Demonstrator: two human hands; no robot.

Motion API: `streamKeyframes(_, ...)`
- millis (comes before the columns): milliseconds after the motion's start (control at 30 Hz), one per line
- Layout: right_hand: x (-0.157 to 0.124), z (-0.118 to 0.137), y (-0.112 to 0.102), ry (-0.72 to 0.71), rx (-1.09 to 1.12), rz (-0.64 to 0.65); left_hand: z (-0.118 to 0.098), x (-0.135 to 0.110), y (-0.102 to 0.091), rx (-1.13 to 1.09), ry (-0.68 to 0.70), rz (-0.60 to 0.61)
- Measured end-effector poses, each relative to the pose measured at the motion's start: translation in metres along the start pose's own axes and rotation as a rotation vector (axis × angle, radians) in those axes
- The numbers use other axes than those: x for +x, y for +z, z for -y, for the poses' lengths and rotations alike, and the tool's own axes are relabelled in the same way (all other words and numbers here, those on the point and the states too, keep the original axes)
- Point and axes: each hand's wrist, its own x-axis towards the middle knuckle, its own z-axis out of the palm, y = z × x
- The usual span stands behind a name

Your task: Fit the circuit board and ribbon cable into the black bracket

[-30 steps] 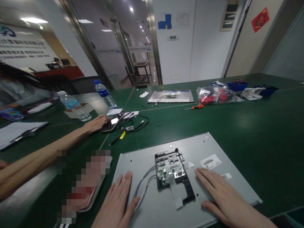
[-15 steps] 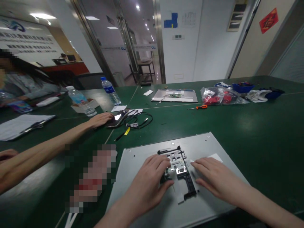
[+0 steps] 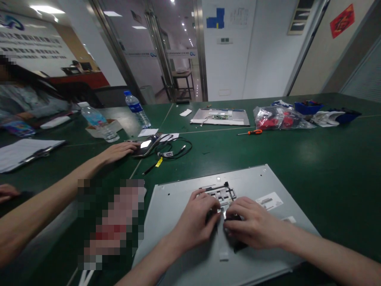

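A grey metal monitor back panel [image 3: 181, 190] lies flat on the green table in front of me. At its middle sits a black plastic frame [image 3: 222, 192] around a small circuit board, which my hands mostly hide. My left hand [image 3: 195, 220] rests on the board's left side with its fingers curled onto it. Beside it, my right hand [image 3: 251, 226] covers the board's right side, its fingertips meeting the left hand's. A white flat ribbon cable [image 3: 223, 252] runs out from under my hands toward me. Whether either hand grips something is hidden.
A co-worker's arm [image 3: 89, 169] reaches from the left to a phone [image 3: 145, 145] beside black cables [image 3: 175, 151]. Two water bottles [image 3: 97, 123] stand at the left. Farther back lie a second panel [image 3: 222, 116], an orange screwdriver [image 3: 253, 132] and a plastic bag of red parts [image 3: 278, 118].
Both my hands moved from lying flat on the panel's sides inward onto the circuit board. The left reached it first, then the right closed in until their fingertips met.
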Motion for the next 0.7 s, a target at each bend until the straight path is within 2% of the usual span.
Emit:
streamKeyframes(233, -0.002, -0.004, -0.003, 0.012, 0.063, 0.044, -0.002, 0.001, 0.007, 0.003, -0.027, -0.035)
streamKeyframes(467, -0.002, -0.006, -0.007, 0.008, 0.085, 0.021, 0.0, 0.001, 0.011, 0.028, -0.039, -0.053)
streamKeyframes(700, -0.001, -0.005, -0.01, 0.015, 0.075, 0.035, 0.0, 0.001, 0.013, 0.054, -0.026, -0.032)
